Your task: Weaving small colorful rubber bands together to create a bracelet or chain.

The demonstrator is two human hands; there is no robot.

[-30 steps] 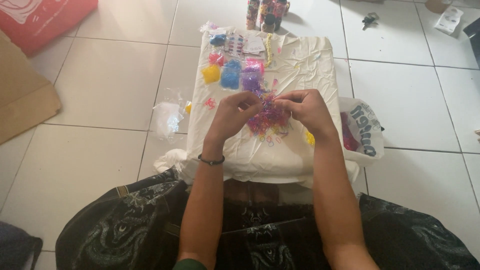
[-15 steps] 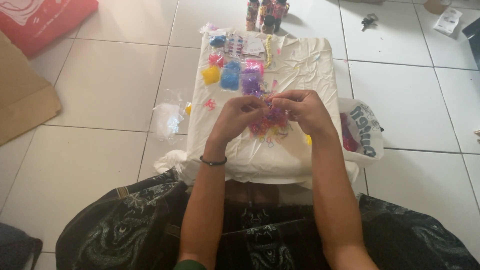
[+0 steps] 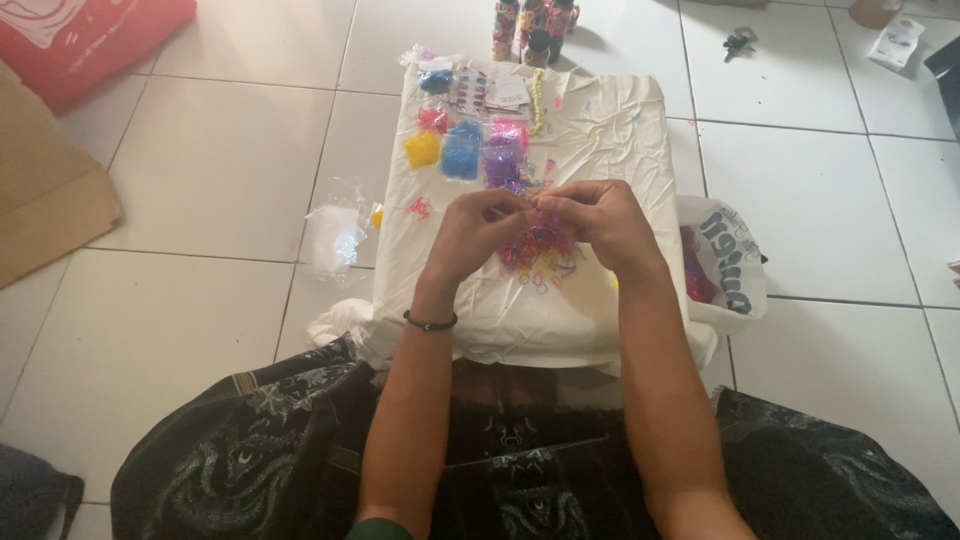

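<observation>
Both hands meet over the middle of the white cloth (image 3: 600,150). Left hand (image 3: 478,228) and right hand (image 3: 598,218) have fingertips pinched together on something tiny between them; too small to identify, its long axis unreadable. Just beneath lies a loose pile of small coloured bands (image 3: 540,255), partly hidden by the fingers. Farther off sit bagged beads (image 3: 462,152), yellow, blue and purple.
</observation>
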